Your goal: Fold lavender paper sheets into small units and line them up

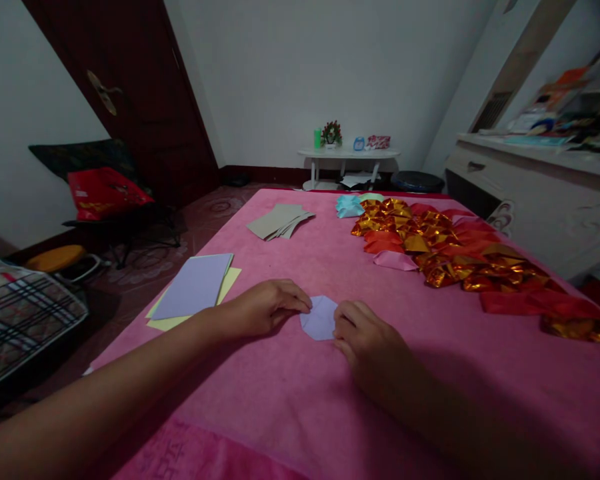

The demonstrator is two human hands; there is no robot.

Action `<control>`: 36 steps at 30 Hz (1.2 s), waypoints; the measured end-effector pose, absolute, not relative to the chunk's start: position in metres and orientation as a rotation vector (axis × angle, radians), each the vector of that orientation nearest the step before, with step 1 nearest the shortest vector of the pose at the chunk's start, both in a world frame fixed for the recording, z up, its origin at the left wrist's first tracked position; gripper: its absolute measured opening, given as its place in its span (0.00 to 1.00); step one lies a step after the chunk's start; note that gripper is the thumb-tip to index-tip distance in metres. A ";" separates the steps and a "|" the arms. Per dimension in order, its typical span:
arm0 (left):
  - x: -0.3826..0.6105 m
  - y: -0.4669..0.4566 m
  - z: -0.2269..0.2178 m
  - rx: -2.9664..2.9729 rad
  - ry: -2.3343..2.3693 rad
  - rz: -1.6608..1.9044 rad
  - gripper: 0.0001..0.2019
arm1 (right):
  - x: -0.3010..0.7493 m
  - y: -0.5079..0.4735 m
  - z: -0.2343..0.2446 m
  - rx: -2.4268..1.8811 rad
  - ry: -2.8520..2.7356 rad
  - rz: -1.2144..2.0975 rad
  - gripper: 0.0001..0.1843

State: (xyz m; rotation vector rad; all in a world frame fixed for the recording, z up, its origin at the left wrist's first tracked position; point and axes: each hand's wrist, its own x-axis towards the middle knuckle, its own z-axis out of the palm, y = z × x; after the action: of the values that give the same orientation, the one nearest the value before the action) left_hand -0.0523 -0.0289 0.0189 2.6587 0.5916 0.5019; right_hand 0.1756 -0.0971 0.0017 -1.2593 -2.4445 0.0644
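A small sheet of lavender paper (319, 320), folded into a many-sided shape with crease lines, lies on the pink cloth in front of me. My left hand (275, 303) pinches its upper left edge between thumb and fingers. On the opposite side, my right hand (363, 333) has its curled fingers on the paper's right edge, partly covering it. To the left of my left hand is a stack of lavender paper (193, 287) with yellow sheets (229, 283) showing beneath.
Grey paper sheets (279, 221) lie fanned farther back on the pink-covered table (280, 393). Rows of folded gold paper pieces (433, 230), with red, pink and blue ones (349, 206), fill the right side. A white cabinet (540, 193) stands right; a chair with a red bag (105, 193) stands left.
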 end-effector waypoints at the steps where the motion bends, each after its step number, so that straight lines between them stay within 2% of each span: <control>1: -0.052 -0.028 0.020 2.734 0.574 0.501 0.14 | 0.175 -0.098 0.001 -1.255 -2.458 0.006 0.08; 6: -0.051 -0.024 0.021 3.070 0.449 0.479 0.12 | 0.171 -0.099 -0.003 -1.177 -2.505 -0.247 0.11; 9: -0.052 -0.022 0.018 3.166 0.357 0.518 0.11 | 0.176 -0.096 -0.006 -1.132 -2.472 -0.254 0.12; 16: -0.043 -0.058 0.006 3.247 0.393 0.589 0.09 | 0.214 -0.090 -0.008 -0.873 -2.467 0.291 0.11; 20: -0.036 -0.079 0.003 3.090 0.626 0.647 0.11 | 0.220 -0.091 -0.009 -0.896 -2.406 0.444 0.10; 26: -0.032 -0.084 0.002 2.843 0.847 0.620 0.13 | 0.212 -0.091 -0.007 -0.961 -2.352 0.417 0.10; 31: -0.027 -0.084 -0.002 2.649 0.960 0.722 0.11 | 0.210 -0.094 -0.004 -1.154 -2.310 0.365 0.10; 36: -0.021 -0.083 -0.001 2.321 1.068 0.846 0.09 | 0.206 -0.091 0.002 -1.273 -2.182 0.497 0.14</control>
State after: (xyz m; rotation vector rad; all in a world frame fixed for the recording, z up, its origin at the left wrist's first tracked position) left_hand -0.0205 -0.0832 -0.0013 2.3214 1.0677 0.8460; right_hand 0.2062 -0.0910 0.0025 -1.2734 -2.1819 0.4969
